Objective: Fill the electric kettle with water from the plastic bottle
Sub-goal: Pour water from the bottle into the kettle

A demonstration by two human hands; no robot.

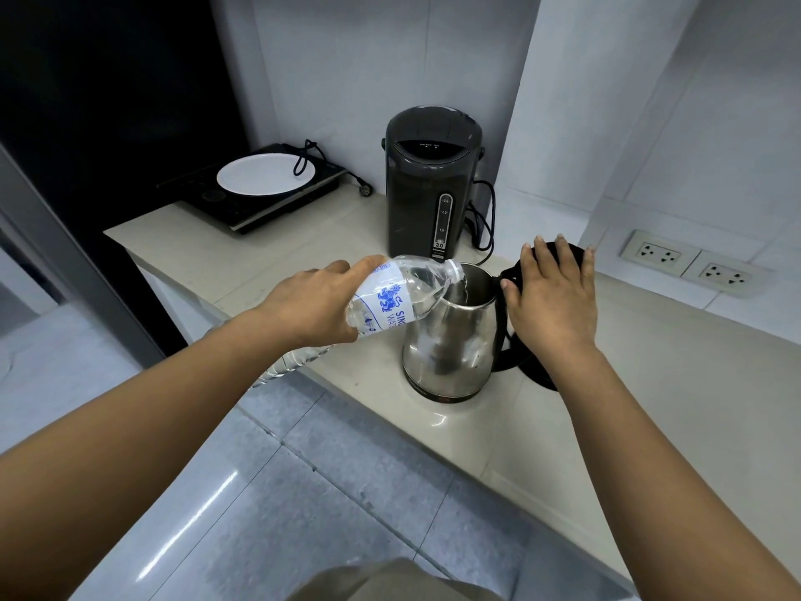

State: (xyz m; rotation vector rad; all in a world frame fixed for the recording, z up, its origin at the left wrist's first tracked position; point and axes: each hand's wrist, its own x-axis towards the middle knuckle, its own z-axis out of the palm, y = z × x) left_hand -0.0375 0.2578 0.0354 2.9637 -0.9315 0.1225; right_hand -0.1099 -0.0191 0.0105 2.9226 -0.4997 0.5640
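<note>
A steel electric kettle (450, 340) stands on the beige counter (650, 383) with its mouth open. My left hand (312, 305) grips a clear plastic water bottle (403, 292) with a blue label, tilted so its neck sits over the kettle's rim; a thin stream of water runs into the kettle. My right hand (552, 292) rests on the kettle's black lid (576, 253), which is swung back over the handle. The handle is mostly hidden under that hand.
A dark grey electric water dispenser (429, 180) stands just behind the kettle with its cord (483, 223) beside it. A white plate (265, 173) lies on a black induction cooker (255, 197) at the back left. Wall sockets (689, 264) are at the right.
</note>
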